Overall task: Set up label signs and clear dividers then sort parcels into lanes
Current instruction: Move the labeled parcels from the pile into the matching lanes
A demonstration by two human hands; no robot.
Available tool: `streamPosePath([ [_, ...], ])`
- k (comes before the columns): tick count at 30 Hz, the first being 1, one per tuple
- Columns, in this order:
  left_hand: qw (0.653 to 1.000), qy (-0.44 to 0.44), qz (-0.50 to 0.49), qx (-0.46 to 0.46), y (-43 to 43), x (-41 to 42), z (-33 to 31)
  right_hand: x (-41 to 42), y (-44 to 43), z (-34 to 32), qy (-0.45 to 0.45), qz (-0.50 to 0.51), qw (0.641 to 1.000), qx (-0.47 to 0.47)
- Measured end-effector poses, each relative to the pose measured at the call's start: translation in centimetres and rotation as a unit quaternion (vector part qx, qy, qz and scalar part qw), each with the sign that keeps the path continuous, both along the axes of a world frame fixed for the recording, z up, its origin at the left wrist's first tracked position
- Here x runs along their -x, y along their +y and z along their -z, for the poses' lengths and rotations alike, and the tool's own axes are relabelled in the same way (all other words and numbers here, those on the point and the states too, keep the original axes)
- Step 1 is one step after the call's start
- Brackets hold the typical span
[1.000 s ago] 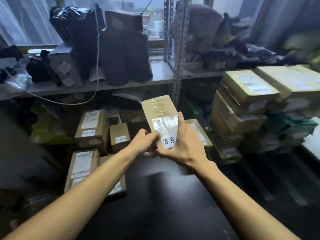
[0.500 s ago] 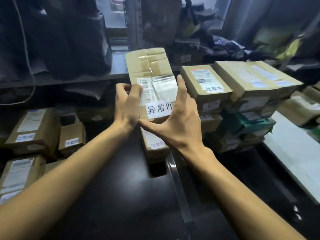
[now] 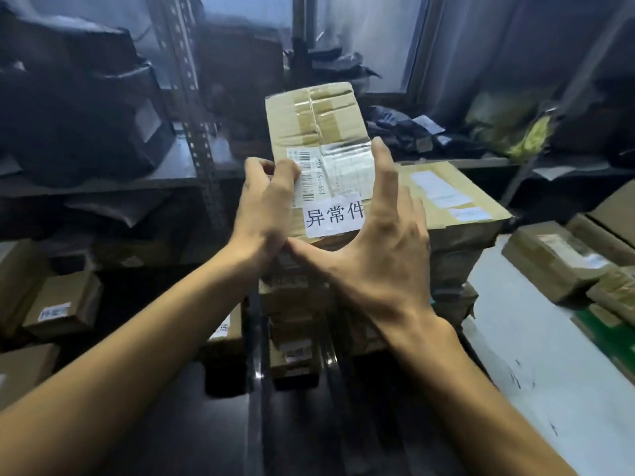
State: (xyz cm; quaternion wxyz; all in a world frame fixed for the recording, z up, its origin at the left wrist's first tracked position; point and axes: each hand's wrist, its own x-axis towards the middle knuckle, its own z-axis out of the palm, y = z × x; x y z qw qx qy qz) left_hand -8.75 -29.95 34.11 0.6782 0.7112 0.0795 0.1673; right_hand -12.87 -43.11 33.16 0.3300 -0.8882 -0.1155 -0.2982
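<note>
I have the cardboard parcel [image 3: 318, 132] up in front of me, long side running away from me, its near end pinched between both hands. My left hand [image 3: 266, 204] is curled around the left edge with the fingers over the barcode label, closed on the box. My right hand [image 3: 372, 249] is spread wide — thumb stretched under the near edge, fingers flat along the right side — so it braces the parcel more than it clamps it. A white paper sign [image 3: 334, 216] with three printed characters sits on the parcel's near end, between my hands.

Beneath is a dark, glossy table [image 3: 178, 424], with a clear divider [image 3: 256, 389] standing on edge and running away from me. Small boxes [image 3: 62, 305] lie to the left of it; a tall stack of boxes [image 3: 457, 214] rises just right of the parcel. Farther right is a pale surface [image 3: 549, 355] with more cartons. Behind everything stands metal shelving [image 3: 192, 108] loaded with dark bags — dim, bluish room.
</note>
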Motion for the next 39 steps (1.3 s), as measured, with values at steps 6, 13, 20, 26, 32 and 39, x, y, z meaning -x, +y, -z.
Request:
streamPosePath([
  [6,0.998,0.016,-0.033,-0.048,-9.2,0.0,-2.7,-1.5,-9.5,-2.2,0.005,-0.045,0.999,-0.004],
  [13,0.997,0.027,0.007,-0.071,-15.2,-4.4,-2.6,-6.9,-16.3,-2.4,0.026,-0.046,0.999,0.005],
  [20,0.994,0.032,0.060,-0.089,-19.0,-11.7,-1.3,-14.3,-20.0,-1.9,0.052,-0.017,0.999,-0.002],
  [26,0.979,0.079,0.098,-0.163,-20.5,-14.5,0.4,-18.7,-21.2,0.3,0.135,0.004,0.990,0.036],
  [32,0.940,0.098,0.101,-0.310,-20.4,-14.5,0.5,-19.7,-21.6,0.7,0.190,-0.010,0.979,0.068],
  [39,0.913,0.087,0.074,-0.391,-20.8,-13.3,-0.1,-18.2,-21.7,0.1,0.197,-0.030,0.975,0.098],
])
